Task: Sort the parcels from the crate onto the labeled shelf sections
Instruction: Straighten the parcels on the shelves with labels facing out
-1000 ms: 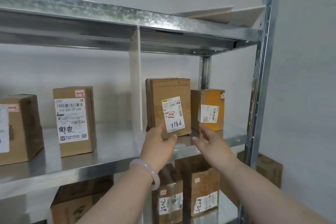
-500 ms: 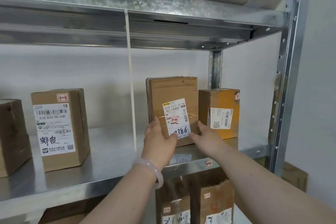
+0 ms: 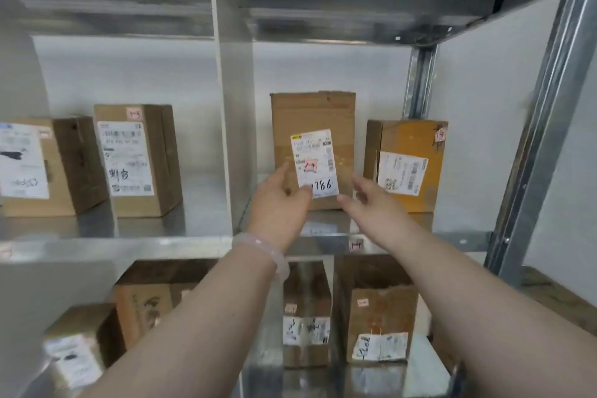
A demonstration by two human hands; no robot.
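Observation:
A tall brown parcel with a white label reading "7786" stands upright on the middle shelf, right of the white divider. My left hand, with a pale bracelet on its wrist, grips the parcel's lower left corner, thumb over the label's bottom edge. My right hand hovers at the lower right corner with fingers spread; I cannot tell if it touches the parcel. A small pink section tag is stuck on the shelf edge below. The crate is out of view.
An orange-brown parcel stands close to the right of the 7786 parcel. Two parcels stand left of the divider. Several more parcels fill the lower shelf. A metal upright bounds the shelf at the right.
Both hands rose from below the shelf edge to the parcel's lower corners. The right hand has since loosened and spread. The view has moved closer and lower.

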